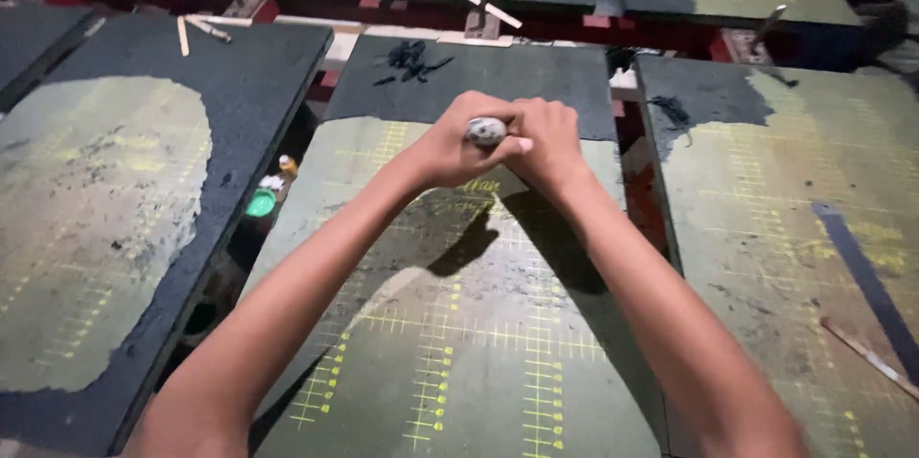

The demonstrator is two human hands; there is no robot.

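Both my arms reach forward over the middle board (pixel 459 353), a flat greenish panel with yellow grid marks and a black coating on its far part. My left hand (pixel 450 147) and my right hand (pixel 550 142) are clasped together around one small tool whose rounded grey end (pixel 485 131) sticks up between them. The rest of the tool is hidden inside my fists. My hands hover near the line where the black coating meets the bare green surface.
Similar coated boards lie left (pixel 115 219), right (pixel 795 228) and beyond. Black scrapings (pixel 412 58) sit on the far part of the middle board. Wooden sticks (pixel 196 29) lie at the back left. A green lid (pixel 259 202) rests in the gap between boards.
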